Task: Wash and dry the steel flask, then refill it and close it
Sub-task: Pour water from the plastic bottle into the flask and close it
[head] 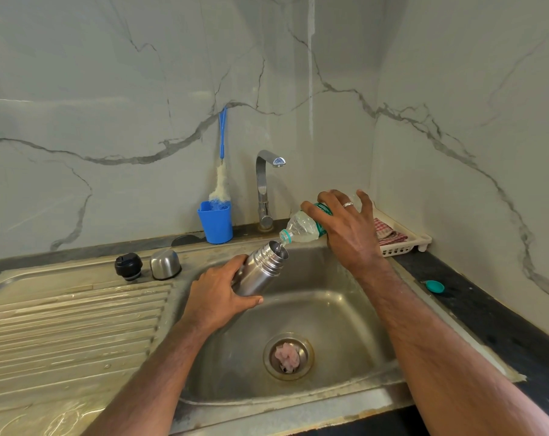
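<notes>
My left hand [219,294] grips the steel flask [262,269] around its body, holding it tilted over the sink [330,316] with its open mouth pointing up and right. A clear plastic water bottle [301,228] with a green label is held by my right hand [345,228], tipped down so its neck meets the flask's mouth; water runs in. On the draining board [71,322] stand the flask's black stopper [128,266] and its steel cup lid [165,264], side by side.
A chrome tap [265,190] rises behind the sink. A blue cup [216,222] holds a bottle brush [221,180]. A white tray [402,239] with a checked cloth [388,232] sits at the right wall. A teal bottle cap [435,286] lies on the dark counter. Something pink sits in the drain [288,356].
</notes>
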`<state>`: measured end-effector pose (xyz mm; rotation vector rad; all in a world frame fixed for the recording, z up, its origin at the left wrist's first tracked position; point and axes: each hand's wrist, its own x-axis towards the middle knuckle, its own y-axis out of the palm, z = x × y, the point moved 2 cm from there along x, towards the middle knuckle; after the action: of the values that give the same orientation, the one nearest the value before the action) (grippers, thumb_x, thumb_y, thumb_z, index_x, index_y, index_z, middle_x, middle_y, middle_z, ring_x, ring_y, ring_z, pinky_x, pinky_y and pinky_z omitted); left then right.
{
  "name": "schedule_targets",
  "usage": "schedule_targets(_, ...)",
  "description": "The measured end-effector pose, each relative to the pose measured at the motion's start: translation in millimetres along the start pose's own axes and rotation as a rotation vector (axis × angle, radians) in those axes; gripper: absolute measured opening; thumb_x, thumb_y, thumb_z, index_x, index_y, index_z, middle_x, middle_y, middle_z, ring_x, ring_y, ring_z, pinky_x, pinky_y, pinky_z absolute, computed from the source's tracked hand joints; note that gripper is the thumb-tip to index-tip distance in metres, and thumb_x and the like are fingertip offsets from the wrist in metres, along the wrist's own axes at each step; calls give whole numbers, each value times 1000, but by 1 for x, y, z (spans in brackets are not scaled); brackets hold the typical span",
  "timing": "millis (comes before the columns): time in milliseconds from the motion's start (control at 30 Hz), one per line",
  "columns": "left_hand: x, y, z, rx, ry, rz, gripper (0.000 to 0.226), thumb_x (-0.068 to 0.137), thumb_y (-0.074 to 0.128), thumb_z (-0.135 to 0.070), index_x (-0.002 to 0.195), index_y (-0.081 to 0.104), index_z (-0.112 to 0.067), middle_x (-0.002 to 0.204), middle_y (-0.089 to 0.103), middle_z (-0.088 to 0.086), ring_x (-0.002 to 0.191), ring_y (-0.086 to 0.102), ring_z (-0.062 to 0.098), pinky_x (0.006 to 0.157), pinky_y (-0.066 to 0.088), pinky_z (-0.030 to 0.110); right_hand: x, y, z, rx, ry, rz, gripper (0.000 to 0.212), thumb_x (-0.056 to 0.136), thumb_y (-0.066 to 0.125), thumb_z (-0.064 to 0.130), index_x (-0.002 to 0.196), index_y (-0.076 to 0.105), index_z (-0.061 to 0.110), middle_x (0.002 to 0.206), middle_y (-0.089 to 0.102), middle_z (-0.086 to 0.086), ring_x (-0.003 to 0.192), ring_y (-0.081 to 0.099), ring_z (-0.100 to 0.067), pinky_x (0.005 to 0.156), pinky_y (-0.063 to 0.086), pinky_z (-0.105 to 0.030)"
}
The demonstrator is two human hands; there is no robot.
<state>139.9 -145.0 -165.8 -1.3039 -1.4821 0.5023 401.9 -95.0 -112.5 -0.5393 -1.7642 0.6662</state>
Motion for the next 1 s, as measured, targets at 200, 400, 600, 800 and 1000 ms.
schedule_targets(200, 0, 0, 0, -5, -5, 6, 95, 67, 87, -59, 147, 45, -29, 138, 62, -2, 113, 62, 16, 98, 53, 37, 0, -1, 1, 7, -4, 3, 92, 62, 89, 1, 136, 46, 36, 131, 54, -7, 129, 52, -33, 109, 30, -67)
schedule_targets(400, 0, -1, -1, -11, -6, 3, 94, 68, 87, -58, 147, 46, -29, 138, 62, -2, 115, 62, 16, 101, 52, 42, 0, 0, 0, 24, -16, -25, 95, 61, 87, -3, 137, 45, 35, 129, 56, -7, 128, 53, -33, 108, 31, -67)
schedule_targets(600, 0, -1, -1, -12, -11, 16, 96, 67, 86, -60, 148, 44, -30, 139, 62, -2, 116, 61, 16, 101, 52, 42, 1, -1, 1, 16, -18, -5, 95, 61, 88, 0, 139, 48, 36, 133, 56, -8, 130, 51, -34, 110, 27, -67)
schedule_targets(800, -1, -1, 1, -34, -18, 6, 96, 67, 87, -59, 148, 45, -29, 139, 62, -2, 115, 61, 16, 100, 52, 39, 1, -1, 1, 21, -26, -32, 96, 60, 89, 0, 137, 46, 37, 131, 55, -7, 130, 51, -33, 111, 26, -66)
schedule_targets(1000, 0, 0, 1, -42, -24, 10, 97, 66, 88, -58, 149, 45, -28, 139, 62, -1, 114, 62, 16, 101, 52, 39, 1, -1, 1, 24, -41, -69, 95, 59, 89, 0, 137, 47, 37, 132, 54, -7, 131, 50, -32, 113, 24, -65)
